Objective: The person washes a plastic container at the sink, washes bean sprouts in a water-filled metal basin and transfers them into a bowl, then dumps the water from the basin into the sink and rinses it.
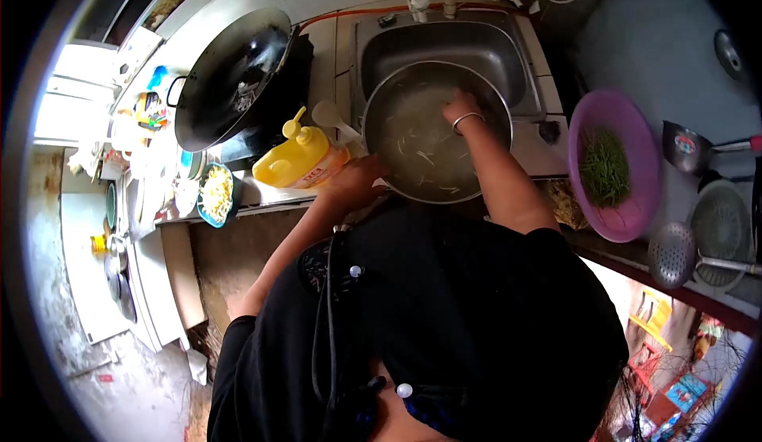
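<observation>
A large round metal basin (369, 152) of cloudy water rests over the front of the sink. Thin pale strips (425, 157) float in it. My right hand (462, 108), with a bracelet at the wrist, dips into the water near the far right of the basin. Its fingers look curled; whatever they hold is hidden. At the basin's near left side, my left hand (357, 181) grips the rim, its fingertips partly out of sight. Just beside that hand stands a yellow pump bottle (294, 162).
Left of the bottle, a wok (230, 84) sits on the stove, with a bowl of pale yellow strips (216, 194) below it. A metal sink (444, 49) lies behind the basin. To the right are a pink tub (583, 136) holding green stalks (605, 168) and a skimmer (672, 254).
</observation>
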{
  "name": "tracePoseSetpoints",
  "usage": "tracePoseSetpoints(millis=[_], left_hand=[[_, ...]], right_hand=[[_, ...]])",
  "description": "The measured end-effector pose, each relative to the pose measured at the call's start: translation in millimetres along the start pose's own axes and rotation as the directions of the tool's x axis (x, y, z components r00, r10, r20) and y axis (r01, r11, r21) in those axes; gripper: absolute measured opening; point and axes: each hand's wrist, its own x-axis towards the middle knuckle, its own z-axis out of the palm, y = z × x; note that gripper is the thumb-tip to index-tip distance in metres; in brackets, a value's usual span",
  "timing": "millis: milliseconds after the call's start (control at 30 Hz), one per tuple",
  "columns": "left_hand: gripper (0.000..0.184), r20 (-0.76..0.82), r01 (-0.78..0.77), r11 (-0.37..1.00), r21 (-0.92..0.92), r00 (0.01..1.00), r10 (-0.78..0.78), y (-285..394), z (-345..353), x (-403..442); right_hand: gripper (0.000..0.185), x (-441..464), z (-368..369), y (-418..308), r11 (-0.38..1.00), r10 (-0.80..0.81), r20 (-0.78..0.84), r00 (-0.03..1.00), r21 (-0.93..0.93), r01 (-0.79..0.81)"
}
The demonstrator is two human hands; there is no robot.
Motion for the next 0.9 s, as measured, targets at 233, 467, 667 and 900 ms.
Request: tracePoseSetpoints(millis=[233,467,667,900], left_hand=[[0.034,0.064,0.12,0.986,0.118,0.99,-0.128,21.2,-13.0,1.3],[0.033,0.044,0.113,0.986,0.126,0.992,-0.12,8.0,10.8,12.6],[0.028,0.014,0.153,0.975,0.161,0.987,-0.157,0.6,29.1,20.5],[0.028,0.063,0.145,0.926,0.349,0.982,-0.178,17.1,23.1,24.3]], right_hand=[[0.04,-20.7,13.3,-54.5,0.981,-0.165,0.186,0.968,-0.068,0.18],[0.046,-65.8,49.6,-76.0,0.934,-0.306,0.443,0.843,-0.031,0.356],[0.032,-79.7,92.7,-57.6,0.633,-0.599,0.58,0.552,-0.079,0.77],[0.021,-104.1,20.8,-53.0,0.853,-0.458,0.769,0.446,0.239,0.463]])
